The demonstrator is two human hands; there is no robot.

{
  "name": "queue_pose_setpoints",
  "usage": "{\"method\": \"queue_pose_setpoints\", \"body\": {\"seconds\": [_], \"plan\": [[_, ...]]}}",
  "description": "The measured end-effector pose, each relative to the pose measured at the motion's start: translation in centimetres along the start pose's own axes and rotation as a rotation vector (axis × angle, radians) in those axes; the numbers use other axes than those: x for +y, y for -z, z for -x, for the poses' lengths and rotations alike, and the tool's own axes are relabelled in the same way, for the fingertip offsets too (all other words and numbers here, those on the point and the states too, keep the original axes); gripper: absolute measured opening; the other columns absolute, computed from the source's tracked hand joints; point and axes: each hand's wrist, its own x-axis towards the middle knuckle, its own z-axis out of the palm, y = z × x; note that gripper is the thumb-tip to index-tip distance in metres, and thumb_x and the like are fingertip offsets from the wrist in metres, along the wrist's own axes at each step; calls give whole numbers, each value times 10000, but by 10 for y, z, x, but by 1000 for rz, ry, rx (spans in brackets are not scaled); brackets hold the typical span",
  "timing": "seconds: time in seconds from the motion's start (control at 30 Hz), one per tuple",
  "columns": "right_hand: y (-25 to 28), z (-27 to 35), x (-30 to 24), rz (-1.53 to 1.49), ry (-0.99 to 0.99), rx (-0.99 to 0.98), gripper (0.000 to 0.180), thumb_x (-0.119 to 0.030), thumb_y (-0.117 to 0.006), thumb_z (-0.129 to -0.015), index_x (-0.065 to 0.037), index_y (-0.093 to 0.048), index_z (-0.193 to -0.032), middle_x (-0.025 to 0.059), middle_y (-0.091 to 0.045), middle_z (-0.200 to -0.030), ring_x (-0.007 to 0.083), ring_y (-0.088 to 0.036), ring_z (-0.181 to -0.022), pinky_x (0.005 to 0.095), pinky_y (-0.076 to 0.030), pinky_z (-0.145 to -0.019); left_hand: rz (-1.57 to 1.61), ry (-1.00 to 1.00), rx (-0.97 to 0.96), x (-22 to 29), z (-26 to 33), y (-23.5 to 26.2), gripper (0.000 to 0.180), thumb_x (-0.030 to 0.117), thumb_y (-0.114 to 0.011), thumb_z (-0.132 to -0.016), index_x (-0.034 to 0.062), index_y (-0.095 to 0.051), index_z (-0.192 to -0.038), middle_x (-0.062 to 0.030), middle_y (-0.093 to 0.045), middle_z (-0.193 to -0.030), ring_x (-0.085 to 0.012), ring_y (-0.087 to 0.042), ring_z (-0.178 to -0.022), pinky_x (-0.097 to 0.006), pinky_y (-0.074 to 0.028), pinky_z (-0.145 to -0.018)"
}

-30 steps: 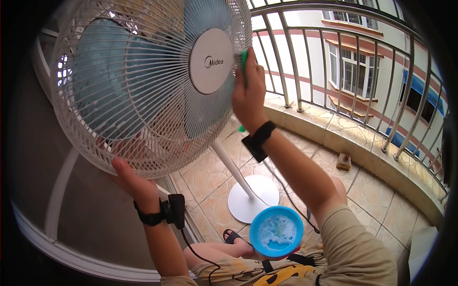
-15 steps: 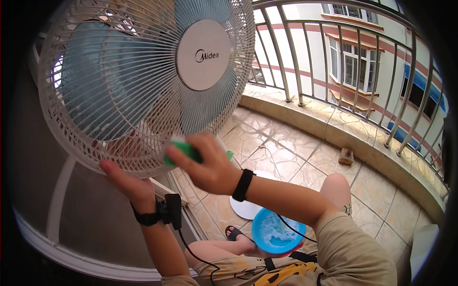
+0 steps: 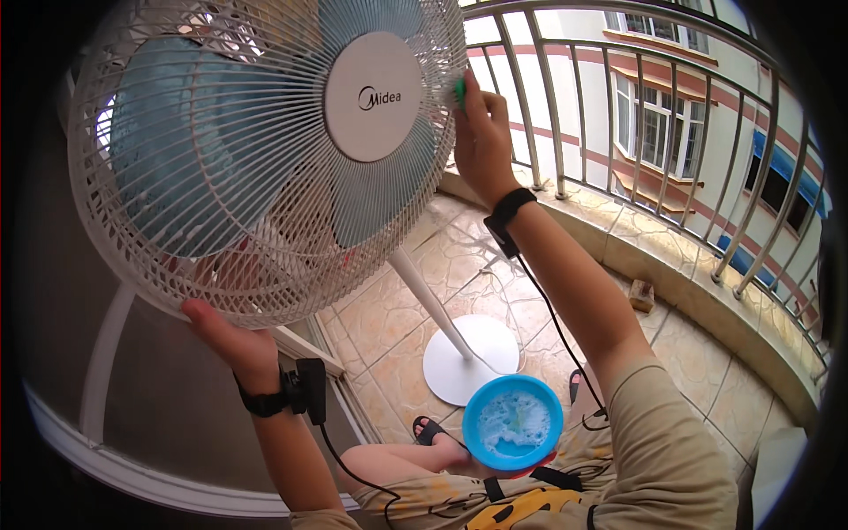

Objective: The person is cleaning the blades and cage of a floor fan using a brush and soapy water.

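A large standing fan [image 3: 374, 97] with pale blue blades behind a white wire guard [image 3: 265, 296] fills the upper left. My left hand [image 3: 237, 353] grips the guard's lower-left rim, thumb in front and fingers behind, partly seen through the wires. My right hand [image 3: 486, 146] is closed on a green sponge [image 3: 460, 92], pressed to the guard's right edge; most of the sponge is hidden by the fingers and guard. White suds cling to the blade at lower left. Below, the fan's white pole [image 3: 433, 305] rises from a round white base [image 3: 455, 353].
A blue basin [image 3: 477, 442] of sudsy water stands close to my legs, beside the fan base. Metal railings [image 3: 609, 115] on a low tiled ledge run along the right. A small brownish block [image 3: 642, 296] lies by the ledge. Left is a framed dark panel [image 3: 190, 389].
My right hand has moved up and right with the sponge, from the guard's lower front to its right edge. The left hand keeps its hold; the pole now shows.
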Motion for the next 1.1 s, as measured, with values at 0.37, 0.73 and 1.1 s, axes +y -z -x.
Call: {"method": "queue_pose_setpoints", "body": {"seconds": [0.37, 0.73, 1.1], "plan": [[-6, -1, -57, -149, -219, 94, 600, 18, -511, -976, 17, -330, -1548, 158, -557, -1007, 286, -546, -891, 369, -463, -826, 31, -3, 53, -5, 3, -7, 960, 698, -509, -943, 84, -174, -1600, -149, -298, -1607, -321, -385, -1432, -491, -339, -1174], [8, 103, -166, -366, -236, -45, 655, 110, -570, -886, 46, -373, -1507, 208, -538, -1138, 323, -534, -948, 377, -474, -858, -8, 38, 29, 0, 4, -21, 997, 747, -443, -940, 78, -125, -1608, -161, -258, -1622, -329, -338, -1459, -494, -307, -1192], [12, 70, -43, -82, 173, -137, 573, -3, -747, -809, -184, -632, -1340, 154, -514, -1198, 303, -520, -1100, 405, -498, -892, -27, -49, -9, -11, -8, -1, 973, 737, -426, -950, 75, -140, -1602, -159, -249, -1621, -334, -321, -1464, -497, -308, -1193]]}}
